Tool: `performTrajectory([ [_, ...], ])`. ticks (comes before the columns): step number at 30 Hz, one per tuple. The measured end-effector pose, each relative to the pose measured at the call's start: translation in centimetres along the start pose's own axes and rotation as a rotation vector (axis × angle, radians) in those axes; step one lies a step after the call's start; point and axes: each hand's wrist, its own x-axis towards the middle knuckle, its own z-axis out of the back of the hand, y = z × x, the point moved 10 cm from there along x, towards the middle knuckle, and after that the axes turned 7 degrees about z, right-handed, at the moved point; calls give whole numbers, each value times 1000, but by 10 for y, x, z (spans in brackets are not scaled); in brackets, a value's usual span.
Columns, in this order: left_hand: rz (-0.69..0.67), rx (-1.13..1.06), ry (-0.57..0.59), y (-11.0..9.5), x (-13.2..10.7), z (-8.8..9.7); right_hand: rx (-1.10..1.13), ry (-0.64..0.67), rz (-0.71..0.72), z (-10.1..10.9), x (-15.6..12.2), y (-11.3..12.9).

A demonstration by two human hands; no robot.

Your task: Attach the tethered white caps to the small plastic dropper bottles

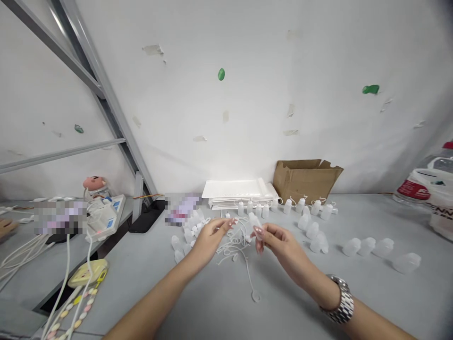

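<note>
My right hand (278, 241) grips a small translucent white plastic bottle (254, 220) between thumb and fingers, its neck tilted up and left. A little to the left, the thumb and fingertips of my left hand (212, 236) come together in a pinch; what they hold, if anything, I cannot make out. Between and below both hands lies a tangle of white loop straps (231, 248). One strap end (255, 296) trails toward me. Loose translucent bottles (177, 243) and small white caps lie beside my left hand.
Bottles with looped caps (288, 205) stand along the back. More bottles (367, 246) lie at right. Behind are a stack of white packets (237, 189) and a cardboard box (306, 179). Cables and a power strip (106, 217) occupy the left; a large jug (417, 182) stands far right.
</note>
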Motion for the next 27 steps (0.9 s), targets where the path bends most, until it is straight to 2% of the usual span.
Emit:
performTrajectory([
  [3, -18, 397, -94, 9, 6, 8, 23, -107, 13, 20, 4, -1],
  [5, -6, 544, -73, 14, 6, 4, 58, -151, -9, 27, 4, -6],
  [8, -5, 632, -53, 15, 5, 0, 86, -170, -43, 31, 4, -12],
  [14, -76, 640, -153, 10, 6, 7, 105, -171, -62, 31, 3, -11],
  [17, -259, 601, -122, -3, 2, -9, 140, -192, -84, 32, 3, -13],
  [21, -536, 695, 32, -17, -8, -52, 191, -205, -95, 33, 4, -15],
  [24, -581, 761, 50, -13, -6, -65, 193, -202, -92, 32, 4, -16],
  [27, -553, 750, 16, -8, -1, -61, 174, -195, -98, 30, 3, -16],
])
